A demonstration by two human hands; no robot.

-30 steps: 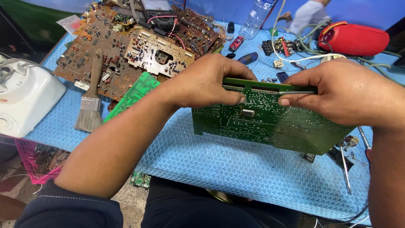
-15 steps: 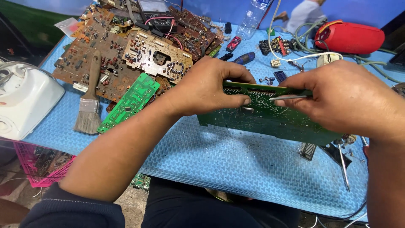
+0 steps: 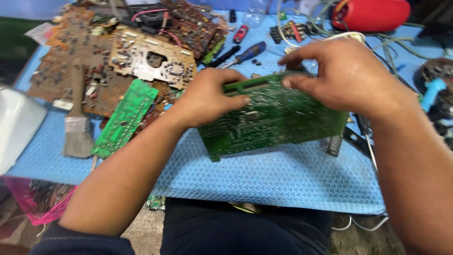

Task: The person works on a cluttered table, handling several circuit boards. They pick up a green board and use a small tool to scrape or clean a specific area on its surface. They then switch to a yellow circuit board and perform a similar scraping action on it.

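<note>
A: Where is the green board (image 3: 276, 120)?

B: Both hands hold it just above the blue surface (image 3: 283, 174), solder side up and tilted, its near corner low toward the person.

A: What is the left hand (image 3: 210, 97) doing?

B: Its grip pinches the board's left end, thumb lying on top near the upper edge, fingers curled under.

A: And the right hand (image 3: 347, 73)?

B: Its grip is pressed onto the board's far right edge, with the fingertips (image 3: 288, 82) on the top rim and the thumb above them. Whether anything small sits between them, one cannot tell.

A: What lies around?

B: To the left, a smaller green board (image 3: 125, 118) lies flat beside a brush (image 3: 78, 125). Behind them sits a heap of brown boards (image 3: 71, 61) with a tan board (image 3: 151, 59) on top. A blue-handled screwdriver (image 3: 245, 53) lies just beyond the left hand, and a red case (image 3: 373, 14) stands at the far right among cables.
</note>
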